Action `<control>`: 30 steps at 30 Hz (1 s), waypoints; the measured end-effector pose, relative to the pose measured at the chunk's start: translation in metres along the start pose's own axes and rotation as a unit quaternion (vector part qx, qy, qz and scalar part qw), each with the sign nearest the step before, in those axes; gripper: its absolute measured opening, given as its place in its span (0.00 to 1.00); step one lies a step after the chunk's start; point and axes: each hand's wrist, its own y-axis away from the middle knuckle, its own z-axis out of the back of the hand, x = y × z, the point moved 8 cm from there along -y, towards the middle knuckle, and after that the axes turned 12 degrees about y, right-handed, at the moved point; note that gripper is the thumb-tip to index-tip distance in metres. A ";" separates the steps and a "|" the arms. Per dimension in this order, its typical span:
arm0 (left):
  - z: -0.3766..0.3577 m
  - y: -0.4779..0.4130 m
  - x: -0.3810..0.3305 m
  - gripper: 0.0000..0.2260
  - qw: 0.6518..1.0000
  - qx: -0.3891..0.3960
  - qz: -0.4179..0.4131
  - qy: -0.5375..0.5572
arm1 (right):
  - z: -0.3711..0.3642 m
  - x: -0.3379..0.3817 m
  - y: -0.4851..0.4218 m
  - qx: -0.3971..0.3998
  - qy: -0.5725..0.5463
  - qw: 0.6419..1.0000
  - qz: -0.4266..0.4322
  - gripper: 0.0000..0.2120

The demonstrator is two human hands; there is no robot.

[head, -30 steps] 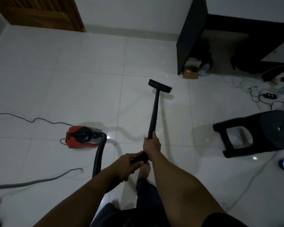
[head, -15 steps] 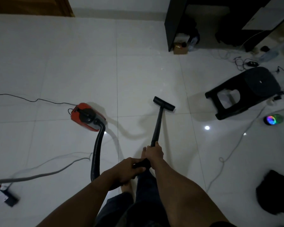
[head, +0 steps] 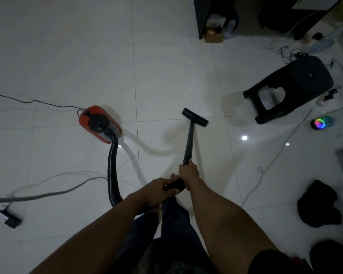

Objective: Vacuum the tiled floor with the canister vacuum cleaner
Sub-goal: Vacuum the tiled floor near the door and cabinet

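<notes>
The right hand (head: 188, 174) is closed around the lower end of the black wand (head: 189, 143), fingers wrapped fully about the tube. Just behind it, the left hand (head: 158, 191) is curled around the thicker black grip where the wand meets the hose (head: 112, 171). The two hands are nearly touching. The wand is extended forward and down, and its flat floor head (head: 195, 117) is laid on the white tiled floor (head: 67, 56), close to a grout line and turned slightly aslant. The red canister vacuum (head: 99, 124) is seen on the floor to the left of the floor head, well apart from it, with the hose curved from its near end back toward the hands. A thin black power cord (head: 34, 101) is trailed from the canister toward the left edge, and a grey cable (head: 48, 194) is laid nearer the person. To the right, a black plastic stool (head: 291, 89) is tipped on its side, with a small glowing multicoloured device (head: 319, 123) beside it. A small open cardboard box (head: 214, 37) is set at the foot of a dark desk (head: 199, 16); its contents cannot be made out.
</notes>
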 end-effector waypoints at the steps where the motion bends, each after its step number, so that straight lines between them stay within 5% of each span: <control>1: -0.001 -0.004 -0.001 0.24 1.000 -0.003 -0.003 0.004 | 0.003 0.002 -0.003 0.001 0.000 1.000 0.001 0.29; 8: -0.013 -0.033 -0.027 0.19 1.000 -0.007 -0.014 0.012 | 0.037 0.009 -0.028 0.002 0.017 1.000 0.006 0.30; 14: -0.018 -0.075 -0.042 0.29 0.999 -0.017 0.026 0.023 | 0.070 0.022 -0.062 0.015 0.033 0.999 0.024 0.31; 20: -0.022 -0.127 -0.087 0.26 0.996 -0.048 0.044 0.067 | 0.119 0.057 -0.109 0.025 0.109 0.991 0.071 0.31; 30: -0.005 -0.210 -0.172 0.25 0.993 -0.101 0.041 0.037 | 0.192 0.112 -0.182 0.050 0.055 0.996 0.038 0.30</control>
